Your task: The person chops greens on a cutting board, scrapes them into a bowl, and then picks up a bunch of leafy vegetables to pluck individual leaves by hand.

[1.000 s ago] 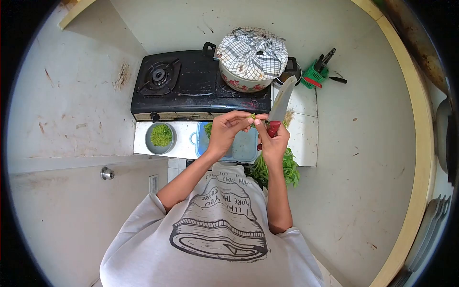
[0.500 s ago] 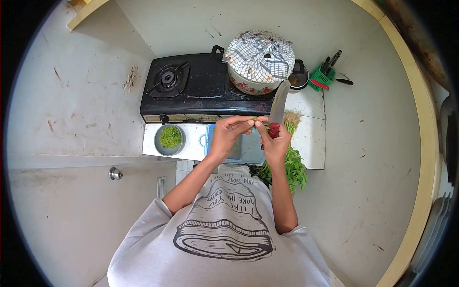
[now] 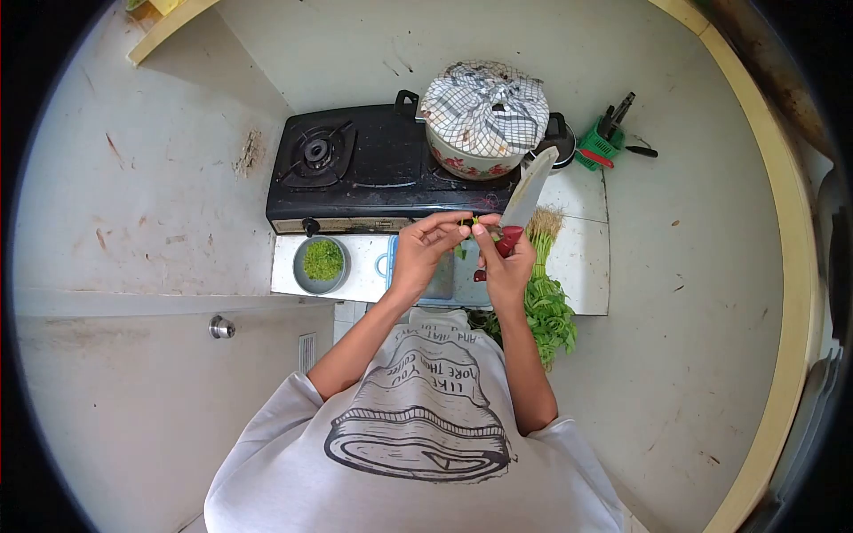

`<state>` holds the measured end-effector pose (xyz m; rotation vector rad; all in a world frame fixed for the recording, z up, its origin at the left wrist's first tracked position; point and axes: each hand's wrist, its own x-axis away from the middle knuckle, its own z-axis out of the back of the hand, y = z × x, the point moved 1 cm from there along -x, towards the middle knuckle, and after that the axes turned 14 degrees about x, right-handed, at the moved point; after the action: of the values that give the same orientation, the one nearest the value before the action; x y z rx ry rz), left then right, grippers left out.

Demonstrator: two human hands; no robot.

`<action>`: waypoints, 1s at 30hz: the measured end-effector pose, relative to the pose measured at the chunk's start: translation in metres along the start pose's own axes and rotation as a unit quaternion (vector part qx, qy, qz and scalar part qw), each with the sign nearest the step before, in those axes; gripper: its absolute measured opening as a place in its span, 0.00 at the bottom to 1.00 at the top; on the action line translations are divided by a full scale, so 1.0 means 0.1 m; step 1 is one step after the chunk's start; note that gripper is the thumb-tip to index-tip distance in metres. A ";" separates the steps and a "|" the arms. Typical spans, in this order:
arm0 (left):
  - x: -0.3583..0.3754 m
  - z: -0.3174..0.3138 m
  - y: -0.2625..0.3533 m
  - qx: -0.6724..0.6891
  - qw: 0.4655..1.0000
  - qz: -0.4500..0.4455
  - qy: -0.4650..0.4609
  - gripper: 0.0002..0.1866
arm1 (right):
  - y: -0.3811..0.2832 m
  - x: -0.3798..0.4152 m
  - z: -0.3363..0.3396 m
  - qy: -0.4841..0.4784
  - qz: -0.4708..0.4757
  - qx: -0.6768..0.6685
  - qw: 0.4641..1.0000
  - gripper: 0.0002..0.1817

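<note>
Above the blue cutting board (image 3: 442, 282), my left hand (image 3: 421, 252) pinches a small green piece of stem (image 3: 462, 222) between thumb and fingertips. My right hand (image 3: 509, 271) is closed round the red handle of a kitchen knife (image 3: 530, 191), its blade pointing up and to the right. The right thumb and forefinger meet at another green bit (image 3: 476, 219), close to the left fingertips. A leaf hangs just below the fingers. Beside the right hand lies a bunch of leafy greens (image 3: 549, 311), roots toward the stove.
A grey bowl of chopped greens (image 3: 322, 260) stands left of the board. Behind it is a black gas stove (image 3: 373, 191) bearing a cloth-covered pot (image 3: 475, 163). A smaller dark pot (image 3: 562, 147) and a green basket of utensils (image 3: 590, 161) stand to the right.
The green piece between my fingertips now shows as two bits with a gap, and a leaf hangs below. The knife blade has tipped further right.
</note>
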<state>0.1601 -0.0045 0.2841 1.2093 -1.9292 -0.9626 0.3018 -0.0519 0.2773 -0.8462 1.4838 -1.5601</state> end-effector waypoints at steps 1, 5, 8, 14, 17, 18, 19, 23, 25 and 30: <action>-0.01 -0.01 -0.02 0.005 1.000 -0.009 -0.004 0.13 | -0.01 0.00 0.01 0.003 0.002 -0.001 1.000 0.09; -0.03 -0.04 -0.10 0.010 0.999 -0.041 -0.016 0.12 | -0.02 0.02 0.01 0.010 -0.009 -0.005 1.000 0.10; -0.02 -0.07 -0.11 0.006 0.999 -0.039 0.001 0.10 | 0.00 0.01 0.02 0.013 -0.009 -0.011 1.000 0.10; -0.03 -0.10 -0.05 -0.064 0.994 -0.088 0.003 0.10 | -0.01 0.01 0.03 0.016 -0.016 -0.010 1.000 0.11; -0.05 -0.08 -0.08 -0.024 0.998 -0.053 -0.002 0.10 | 0.01 0.00 0.01 0.017 -0.025 -0.008 1.000 0.11; -0.06 -0.07 -0.09 -0.021 0.999 -0.047 -0.005 0.11 | 0.01 0.00 0.01 0.017 -0.026 -0.011 0.999 0.11; -0.06 -0.07 -0.09 -0.014 0.999 -0.042 -0.006 0.10 | 0.02 0.00 0.01 0.018 -0.028 -0.015 0.999 0.11; -0.07 -0.06 -0.08 -0.021 0.999 -0.045 -0.016 0.10 | 0.05 -0.02 0.02 0.014 -0.027 -0.008 1.000 0.11; -0.07 -0.05 -0.08 -0.033 0.998 -0.052 -0.023 0.10 | 0.06 -0.03 0.02 0.014 -0.024 -0.012 1.000 0.11; -0.10 -0.04 -0.07 -0.052 0.996 -0.060 -0.029 0.10 | 0.06 -0.04 0.02 0.011 -0.029 -0.009 0.999 0.10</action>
<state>0.1703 0.0016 0.2789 1.2622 -1.8431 -1.1576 0.3065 -0.0491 0.2714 -0.8929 1.5030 -1.6044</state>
